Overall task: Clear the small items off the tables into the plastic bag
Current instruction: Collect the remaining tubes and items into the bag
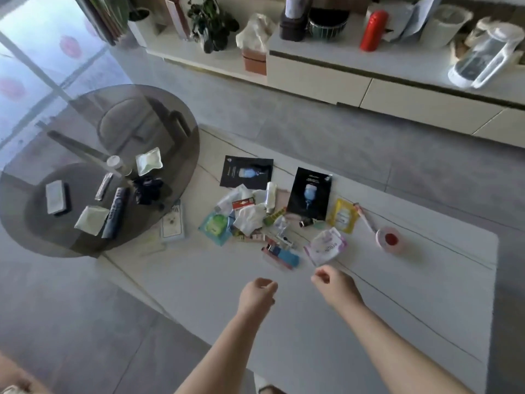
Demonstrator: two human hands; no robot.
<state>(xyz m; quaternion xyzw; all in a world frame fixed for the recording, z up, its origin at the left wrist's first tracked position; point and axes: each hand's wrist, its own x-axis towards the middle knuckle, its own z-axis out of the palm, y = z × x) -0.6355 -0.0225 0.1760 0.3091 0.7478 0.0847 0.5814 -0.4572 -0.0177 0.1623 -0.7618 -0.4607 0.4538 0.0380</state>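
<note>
A heap of small packets and tubes [255, 220] lies on the white table [426, 280], with two black sachets [246, 171] [309, 193] at its far side. A pink-white pouch [325, 245] and a roll of tape [390, 239] lie to the right. The round glass table [42, 137] on the left carries a crumpled black plastic bag [147, 189], white packets, a dark tube and a small box. My left hand [257, 294] and my right hand [332, 282] hover over the white table's near part, fingers curled, holding nothing.
A low white cabinet [397, 89] runs along the back with a red bottle [370, 31], a plant [213, 24], a tissue box and a clear jug. Grey tiled floor surrounds both tables. A booklet [172, 223] lies under the glass table's edge.
</note>
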